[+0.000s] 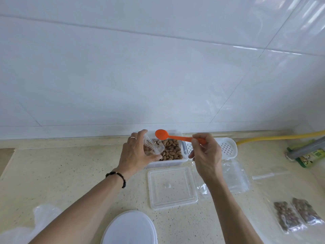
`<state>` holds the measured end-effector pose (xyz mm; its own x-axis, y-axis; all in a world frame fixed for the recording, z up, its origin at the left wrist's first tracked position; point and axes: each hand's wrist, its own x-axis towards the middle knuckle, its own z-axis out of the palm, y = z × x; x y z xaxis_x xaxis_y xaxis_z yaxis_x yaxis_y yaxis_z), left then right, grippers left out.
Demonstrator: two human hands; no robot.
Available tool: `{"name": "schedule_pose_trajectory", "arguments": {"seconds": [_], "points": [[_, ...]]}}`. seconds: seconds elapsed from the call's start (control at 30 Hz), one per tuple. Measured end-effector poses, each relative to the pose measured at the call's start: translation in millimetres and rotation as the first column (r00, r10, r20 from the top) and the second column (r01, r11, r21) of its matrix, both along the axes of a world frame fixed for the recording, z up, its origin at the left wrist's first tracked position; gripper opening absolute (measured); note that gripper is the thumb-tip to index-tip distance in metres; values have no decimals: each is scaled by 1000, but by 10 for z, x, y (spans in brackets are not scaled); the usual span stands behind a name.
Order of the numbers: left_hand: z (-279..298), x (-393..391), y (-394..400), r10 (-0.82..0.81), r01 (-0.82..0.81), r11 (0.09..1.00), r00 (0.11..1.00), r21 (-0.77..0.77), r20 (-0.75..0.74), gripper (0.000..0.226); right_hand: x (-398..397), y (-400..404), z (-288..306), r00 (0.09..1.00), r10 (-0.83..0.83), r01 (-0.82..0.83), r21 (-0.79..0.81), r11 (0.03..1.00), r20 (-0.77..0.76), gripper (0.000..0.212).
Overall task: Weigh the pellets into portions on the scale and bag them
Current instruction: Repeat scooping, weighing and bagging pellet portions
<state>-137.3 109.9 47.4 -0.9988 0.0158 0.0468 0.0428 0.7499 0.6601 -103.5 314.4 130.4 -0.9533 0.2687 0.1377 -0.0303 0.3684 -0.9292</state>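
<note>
Pellets lie in a clear tub at the far edge of the counter; the left hand grips a small clear bag, part-filled, over the tub's left end, and the right hand pinches the handle of an orange spoon whose bowl hangs above the tub, apparently empty. Judged step: spooning pellets into the bag; best to keep the bag mouth open over the tub so spills fall back in, tipping small loads. Nearer lie a clear lid, empty bags, and two filled bags near right.
</note>
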Motion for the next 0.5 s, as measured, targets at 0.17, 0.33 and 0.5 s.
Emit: {"name": "schedule_pose_trajectory", "arguments": {"seconds": [0.17, 0.33, 0.5], "points": [[-60, 19, -109, 43, -44, 999, 999, -31, -21, 100, -131, 120, -353, 981, -170, 156, 147, 977, 91, 10], [-105, 100, -235, 45, -50, 995, 997, -84, -57, 99, -150, 3, -699, 967, -108, 57, 218, 974, 231, 11], [-128, 173, -326, 23, -29, 996, 997, -83, -70, 99, -162, -147, -819, 916, -125, 148, -33, 988, 382, 11]]}}
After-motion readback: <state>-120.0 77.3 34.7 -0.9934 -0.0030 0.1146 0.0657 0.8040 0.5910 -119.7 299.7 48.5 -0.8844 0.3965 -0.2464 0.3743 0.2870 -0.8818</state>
